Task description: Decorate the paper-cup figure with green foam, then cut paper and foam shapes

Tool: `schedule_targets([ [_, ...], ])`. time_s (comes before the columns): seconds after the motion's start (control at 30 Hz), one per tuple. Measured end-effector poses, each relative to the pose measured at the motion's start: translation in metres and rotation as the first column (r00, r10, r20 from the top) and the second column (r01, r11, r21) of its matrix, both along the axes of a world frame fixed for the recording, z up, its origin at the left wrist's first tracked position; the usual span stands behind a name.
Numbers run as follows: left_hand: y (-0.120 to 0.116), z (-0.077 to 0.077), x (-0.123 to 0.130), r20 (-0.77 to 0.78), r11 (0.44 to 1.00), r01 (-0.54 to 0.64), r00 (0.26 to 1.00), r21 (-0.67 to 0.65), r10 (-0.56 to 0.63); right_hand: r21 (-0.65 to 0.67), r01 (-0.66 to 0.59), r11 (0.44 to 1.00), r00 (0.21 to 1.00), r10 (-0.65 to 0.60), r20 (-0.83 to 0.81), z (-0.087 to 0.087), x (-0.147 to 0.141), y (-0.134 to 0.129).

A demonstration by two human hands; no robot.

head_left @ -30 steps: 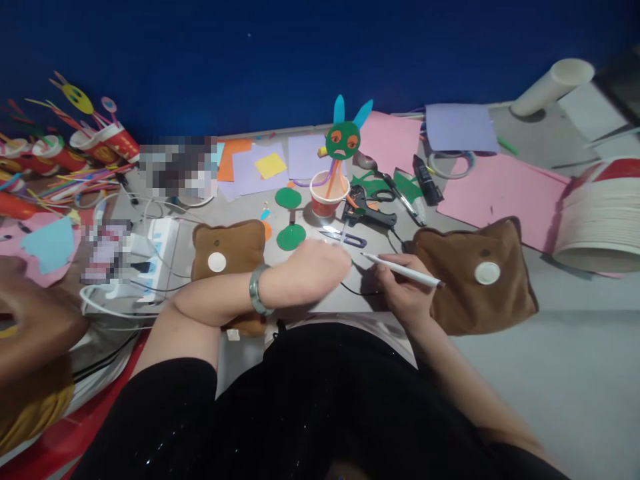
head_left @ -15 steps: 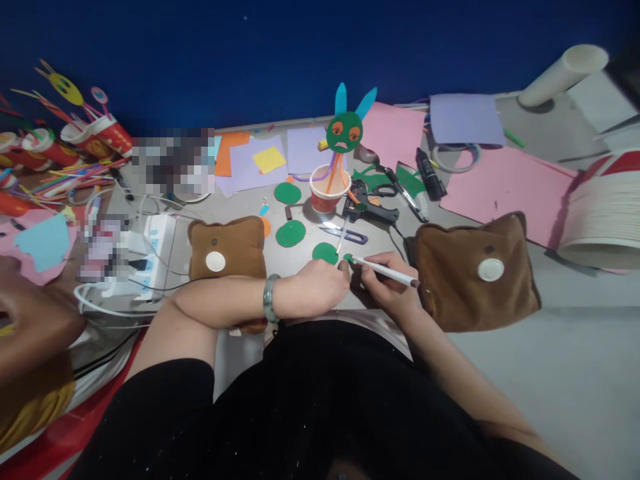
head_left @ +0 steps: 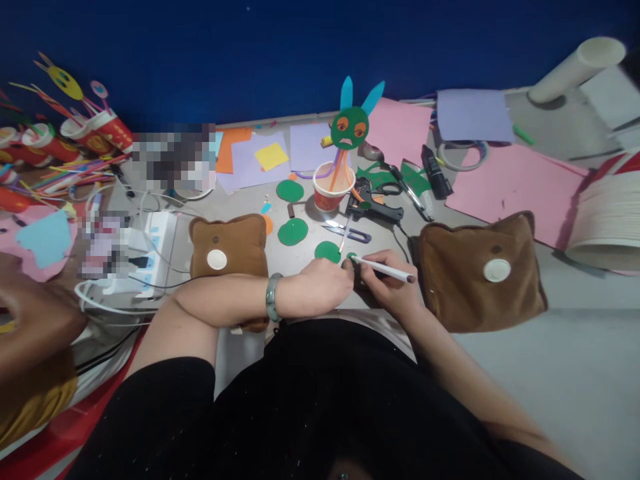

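Your right hand (head_left: 395, 288) is pinching the pen (head_left: 389, 268), now reaching the green scrap (head_left: 352, 256) — your left hand (head_left: 316, 288) is hiding its grip; can't tell.

Pen (head_left: 387, 269): white, dark end. Paper discs (head_left: 293, 231): plain green. Puppet head (head_left: 349, 127): green, orange eye patches, pale pinkish mouth; ears (head_left: 373, 99) bright blue. Paper cup (head_left: 330, 200): red, white rim. Left plush pouch (head_left: 230, 233) and right plush pouch (head_left: 475, 297): brown, each with a white round cap. Sheets: pink sheet (head_left: 515, 190), lilac sheet (head_left: 473, 115), yellow sheet (head_left: 271, 157), orange sheet (head_left: 226, 160). Glue gun (head_left: 381, 211): black. Power strip (head_left: 161, 243): white, blue socket marks. Bangle (head_left: 273, 298): grey-green. Shirt (head_left: 320, 393): black, tiny shiny specks. Counter (head_left: 295, 261): grey. Wall (head_left: 280, 60): dark blue.
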State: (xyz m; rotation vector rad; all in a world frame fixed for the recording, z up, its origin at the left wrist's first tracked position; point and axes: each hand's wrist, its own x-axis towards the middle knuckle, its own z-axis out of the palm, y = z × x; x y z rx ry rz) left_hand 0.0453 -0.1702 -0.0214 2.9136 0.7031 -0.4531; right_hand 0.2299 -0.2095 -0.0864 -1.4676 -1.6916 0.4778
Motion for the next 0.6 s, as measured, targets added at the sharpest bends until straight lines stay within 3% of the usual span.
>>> schedule_targets([
  [0.6, 0.0004, -0.0012, 0.0006, 0.036, 1.0, -0.015, 0.999, -0.021, 0.016, -0.061, 0.008, 0.998, 1.0, -0.009, -0.012, 0.0011, -0.0018, 0.0024],
])
